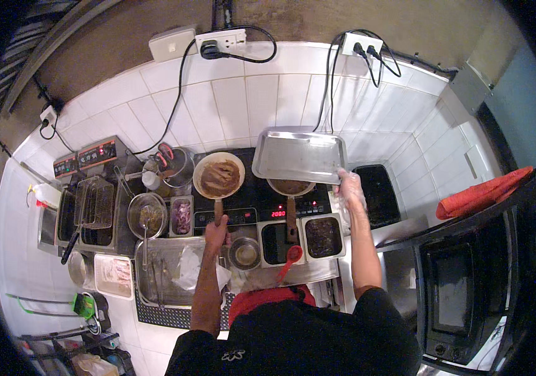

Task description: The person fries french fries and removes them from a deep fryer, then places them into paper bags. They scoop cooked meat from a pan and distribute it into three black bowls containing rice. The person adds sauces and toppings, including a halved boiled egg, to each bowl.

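Note:
My left hand (216, 233) is closed round the wooden handle of a light-coloured frying pan (219, 178), which sits on the left burner of the black cooktop with brown residue smeared inside. My right hand (349, 189), in what looks like a clear glove, grips a shallow rectangular metal tray (299, 156) by its near right corner. The tray is held over a second pan (291, 187) on the right burner and hides much of it; that pan's wooden handle (291, 216) points toward me. Only bare metal shows on the tray.
Nearer me are a small metal bowl (245, 253), a red measuring spoon (294, 253) and a container of dark food (323, 238). Sliced red onion (182, 216) and a mixing bowl (147, 215) stand left, before a deep fryer (92, 207). An oven (453, 285) is at right.

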The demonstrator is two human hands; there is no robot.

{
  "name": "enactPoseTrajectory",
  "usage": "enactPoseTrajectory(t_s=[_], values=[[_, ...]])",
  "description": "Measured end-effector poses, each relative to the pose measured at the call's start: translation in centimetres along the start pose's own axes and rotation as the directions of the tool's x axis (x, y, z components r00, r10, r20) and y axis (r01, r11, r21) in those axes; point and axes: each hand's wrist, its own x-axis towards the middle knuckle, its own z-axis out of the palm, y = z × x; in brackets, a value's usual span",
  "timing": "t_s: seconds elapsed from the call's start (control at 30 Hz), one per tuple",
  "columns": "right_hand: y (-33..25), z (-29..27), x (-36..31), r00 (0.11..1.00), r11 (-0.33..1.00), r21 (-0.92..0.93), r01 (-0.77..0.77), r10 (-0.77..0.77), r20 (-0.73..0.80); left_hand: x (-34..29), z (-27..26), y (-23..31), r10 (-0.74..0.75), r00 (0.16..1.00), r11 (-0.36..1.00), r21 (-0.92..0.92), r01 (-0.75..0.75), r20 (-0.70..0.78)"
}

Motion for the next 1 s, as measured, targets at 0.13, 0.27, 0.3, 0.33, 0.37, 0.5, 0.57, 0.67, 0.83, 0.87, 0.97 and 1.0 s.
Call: enactPoseTrajectory(t_s=[0.13,0.27,0.3,0.33,0.37,0.5,0.57,0.67,0.83,0.87,0.97,1.0], values=[[-4.2,-2.2,-2.2,0.998,0.981,0.184,-0.066,0.061,0.035,1.0,0.8,-0.7,0.382,0.905,0.726,0.666,-0.171,-0.185],[-4.7,-3.6,-3.3,0.999,0.957,0.286,-0.049,0.053,-0.006,-0.1,1.2,0.8,0.377,0.907,0.688,0.713,-0.136,-0.190],[-4.5,-3.9,-3.5,0.999,0.947,0.321,-0.032,0.041,-0.019,-0.9,1.6,1.9,0.454,0.871,0.637,0.752,-0.169,-0.189],[-4.1,-4.2,-3.7,0.998,0.930,0.366,-0.033,0.050,-0.037,-2.0,2.1,3.1,0.546,0.816,0.573,0.795,-0.199,-0.189],[-3.8,-4.6,-4.0,0.997,0.947,0.320,0.003,0.023,-0.079,-3.7,3.9,4.4,0.552,0.795,0.718,0.628,-0.299,-0.252],[-2.3,-4.9,-5.4,0.987,0.919,0.391,0.044,0.019,-0.157,-8.8,13.8,9.4,0.355,0.908,0.684,0.600,-0.415,0.223],[-1.7,-5.0,-6.2,0.978,0.900,0.428,0.080,0.012,-0.208,-9.0,17.2,10.5,0.250,0.903,0.631,0.649,-0.425,0.349],[-1.1,-6.2,-7.5,0.966,0.885,0.460,0.070,0.055,-0.251,-7.5,18.9,9.7,0.202,0.912,0.591,0.698,-0.404,0.357],[0.3,-8.8,-9.3,0.952,0.878,0.471,0.085,0.069,-0.299,-6.6,18.8,7.0,0.299,0.846,0.435,0.726,-0.532,0.441],[0.5,-9.0,-9.6,0.954,0.864,0.494,0.098,0.060,-0.295,-6.7,18.9,6.8,0.373,0.843,0.465,0.708,-0.531,0.387],[0.9,-9.1,-9.7,0.936,0.891,0.448,0.081,0.087,-0.341,-7.3,19.5,6.9,0.391,0.865,0.510,0.707,-0.489,0.316],[1.0,-8.9,-9.6,0.931,0.884,0.459,0.086,0.093,-0.353,-7.7,19.5,6.7,0.405,0.860,0.505,0.708,-0.494,0.311]])
